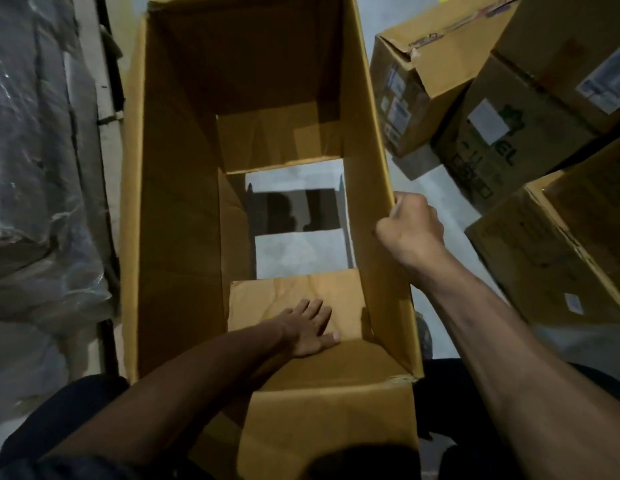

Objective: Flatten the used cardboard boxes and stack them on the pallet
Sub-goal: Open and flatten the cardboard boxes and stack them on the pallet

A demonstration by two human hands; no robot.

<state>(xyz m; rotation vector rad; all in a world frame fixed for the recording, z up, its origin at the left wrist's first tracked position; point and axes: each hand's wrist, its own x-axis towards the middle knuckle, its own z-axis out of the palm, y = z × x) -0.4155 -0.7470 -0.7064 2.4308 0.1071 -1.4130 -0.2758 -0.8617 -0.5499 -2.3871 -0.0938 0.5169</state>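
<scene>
My left hand [310, 329] lies spread, palm down, on the near bottom flap [294, 299] inside the open cardboard box [176, 202] before me. At three o'clock my right hand [410, 226] pinches the box's side wall rim. Light, stiff board, I judge; grip the edges. Sealed boxes [509, 133] crowd at two o'clock.

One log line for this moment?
left hand: pressing bottom flap inside open brown cardboard box | right hand: gripping box's right wall | box: not flat
</scene>
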